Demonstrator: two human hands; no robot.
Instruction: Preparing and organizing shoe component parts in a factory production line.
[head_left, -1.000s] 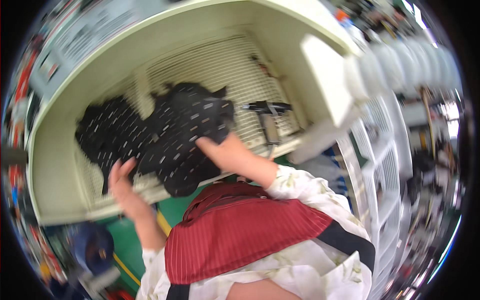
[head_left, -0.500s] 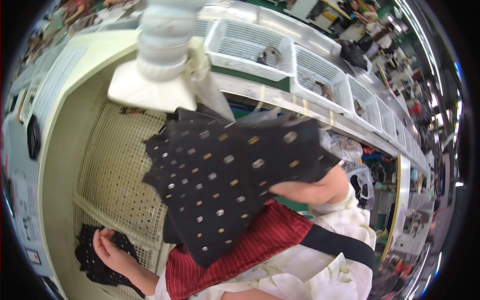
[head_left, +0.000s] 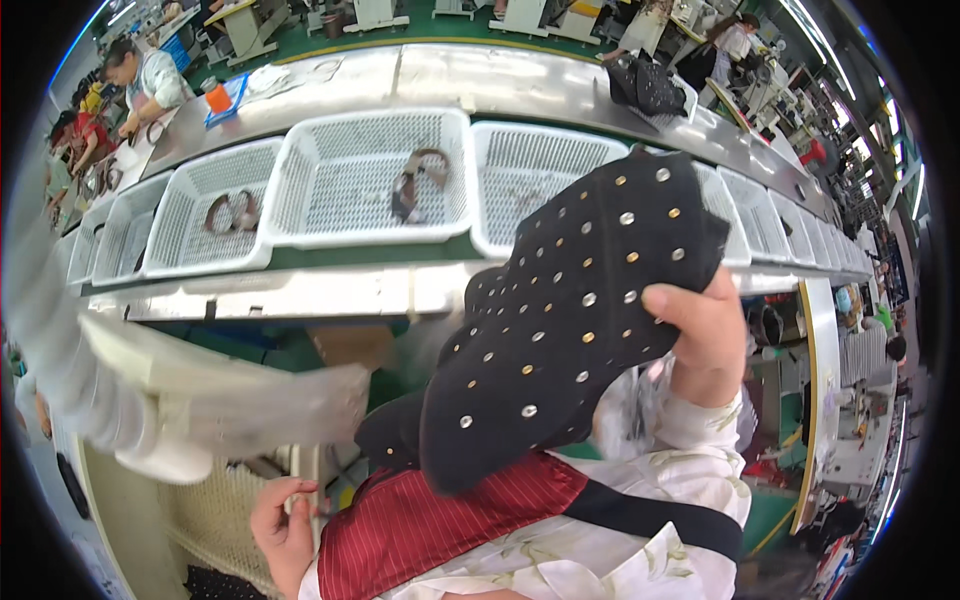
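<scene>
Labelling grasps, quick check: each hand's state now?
Left hand: open, loosely curled, nothing visibly held.
Right hand: closed, holding black, silver-and-gold-studded fabric.

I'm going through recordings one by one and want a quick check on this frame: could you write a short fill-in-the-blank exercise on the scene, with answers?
1. The hand gripping the dotted fabric is the person's ____ one.
2. The background colour of that fabric is ____.
3. The perforated baskets lined up along the metal table are ____.
4. A blurred ribbed hose runs down the picture's ____ side.

Missing words: right; black; white; left.
</scene>
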